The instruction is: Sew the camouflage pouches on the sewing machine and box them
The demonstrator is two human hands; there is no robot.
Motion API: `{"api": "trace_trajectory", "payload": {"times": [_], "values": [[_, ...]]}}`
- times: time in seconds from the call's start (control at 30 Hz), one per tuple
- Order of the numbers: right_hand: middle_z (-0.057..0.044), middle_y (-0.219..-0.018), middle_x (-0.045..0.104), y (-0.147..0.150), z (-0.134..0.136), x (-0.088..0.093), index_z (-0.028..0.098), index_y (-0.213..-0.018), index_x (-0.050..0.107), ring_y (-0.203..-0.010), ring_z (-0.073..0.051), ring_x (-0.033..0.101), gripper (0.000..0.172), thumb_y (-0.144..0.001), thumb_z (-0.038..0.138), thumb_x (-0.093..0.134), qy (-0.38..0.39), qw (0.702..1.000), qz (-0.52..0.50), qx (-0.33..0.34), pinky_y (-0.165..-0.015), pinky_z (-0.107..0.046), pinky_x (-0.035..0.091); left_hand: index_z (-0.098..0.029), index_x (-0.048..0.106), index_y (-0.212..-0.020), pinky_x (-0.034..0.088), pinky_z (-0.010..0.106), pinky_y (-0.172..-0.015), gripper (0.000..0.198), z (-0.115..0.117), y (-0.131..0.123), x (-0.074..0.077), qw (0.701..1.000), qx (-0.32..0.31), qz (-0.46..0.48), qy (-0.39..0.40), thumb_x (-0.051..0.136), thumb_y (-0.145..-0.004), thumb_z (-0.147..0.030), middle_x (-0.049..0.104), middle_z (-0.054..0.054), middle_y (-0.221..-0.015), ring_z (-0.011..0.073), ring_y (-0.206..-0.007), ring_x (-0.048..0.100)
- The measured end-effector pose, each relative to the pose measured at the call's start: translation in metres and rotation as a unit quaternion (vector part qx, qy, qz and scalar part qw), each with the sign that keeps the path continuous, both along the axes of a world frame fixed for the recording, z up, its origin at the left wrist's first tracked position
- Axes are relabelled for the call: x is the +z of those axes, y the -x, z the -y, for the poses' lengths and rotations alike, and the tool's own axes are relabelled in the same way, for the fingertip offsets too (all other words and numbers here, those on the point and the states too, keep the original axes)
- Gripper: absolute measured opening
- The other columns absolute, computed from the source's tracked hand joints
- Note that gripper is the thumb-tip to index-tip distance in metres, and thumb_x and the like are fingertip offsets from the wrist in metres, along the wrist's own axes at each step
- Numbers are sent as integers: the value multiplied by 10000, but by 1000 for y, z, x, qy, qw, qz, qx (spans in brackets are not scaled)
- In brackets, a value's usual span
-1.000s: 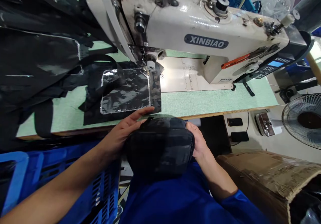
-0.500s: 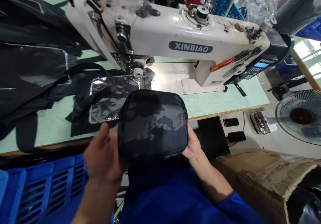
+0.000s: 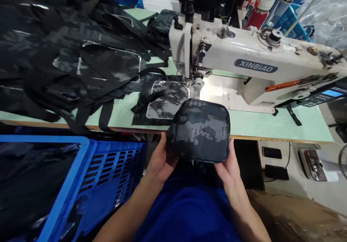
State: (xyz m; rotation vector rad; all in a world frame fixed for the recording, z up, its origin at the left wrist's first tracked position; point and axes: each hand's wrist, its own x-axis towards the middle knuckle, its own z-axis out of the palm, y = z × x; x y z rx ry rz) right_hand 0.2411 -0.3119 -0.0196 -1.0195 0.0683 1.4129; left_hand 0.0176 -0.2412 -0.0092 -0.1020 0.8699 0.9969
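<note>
A dark camouflage pouch [image 3: 202, 131] with rounded corners is held up in front of the table edge, its broad face towards me. My left hand [image 3: 162, 162] grips its left side, thumb up along the edge and fingers hidden beneath. On the opposite side, my right hand [image 3: 229, 162] is closed around the lower right edge. Just behind the pouch stands a white sewing machine [image 3: 255, 64]. Under its needle area lies a camouflage fabric panel [image 3: 168, 101] with a shiny stitched border.
Dark fabric pieces and straps [image 3: 67, 61] heap over the table's left. A blue crate [image 3: 108, 166] holding dark material stands below the left edge. To the right are a phone [image 3: 271, 152], a black flat object [image 3: 276, 172] and a cardboard box [image 3: 292, 213].
My view has swung left, so the machine sits further right and more fabric and crate show. My left hand, blurred and more open before, now grips the pouch's side.
</note>
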Motion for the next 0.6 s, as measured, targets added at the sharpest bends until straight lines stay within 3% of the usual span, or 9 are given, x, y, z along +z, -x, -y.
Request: {"api": "trace_trajectory", "payload": {"times": [0.07,0.17,0.3,0.4,0.5,0.6], "values": [[-25,-1366,954,-6,-2,2,347,-1285,943,-1297,-273,904,545,-936,753,1047,-6,1000,1,-23,-1148,-417,767,-213,934,-1267,764,257,-995,281,-1,4,-2,999,-3,30,-31,700,-1265,-368,959,73,-1251,208,-1077,953],[-20,-1372,955,-11,-7,5,358,-1316,942,-1397,-256,875,492,-974,698,1038,-32,999,-5,-26,-1206,-415,741,-258,916,-1263,731,255,-1106,129,7,8,-13,991,-46,72,-98,888,-1148,-309,963,21,-1241,204,-1181,942],[-23,-1391,952,-8,-9,11,350,-1333,937,-1419,-236,868,424,-999,591,1043,-56,998,-21,-38,-1226,-402,733,-294,893,-1362,634,343,-1322,491,22,4,-26,982,-81,78,-155,1100,-917,-285,942,26,-1374,259,-1380,886],[-18,-1344,963,-2,-9,14,329,-1264,945,-1303,-215,909,366,-972,505,1077,-51,997,-35,-51,-1146,-350,764,-330,901,-1313,660,321,-1272,470,25,-4,-30,984,-46,68,-157,1100,-889,-288,940,-3,-1382,242,-1333,900],[7,-1308,968,2,-9,18,353,-1242,943,-1299,-211,912,310,-973,435,1075,-55,996,-46,-51,-1158,-350,763,-317,904,-1204,711,320,-1179,341,19,-11,-31,986,6,56,-157,1076,-909,-316,944,-6,-1359,246,-1292,908],[-1,-1311,967,1,-6,20,355,-1246,942,-1334,-226,901,334,-965,469,1082,-55,997,-34,-52,-1177,-370,757,-281,892,-1175,718,334,-1154,291,11,-10,-27,990,-17,55,-132,1057,-938,-314,952,18,-1288,259,-1249,914]]}}
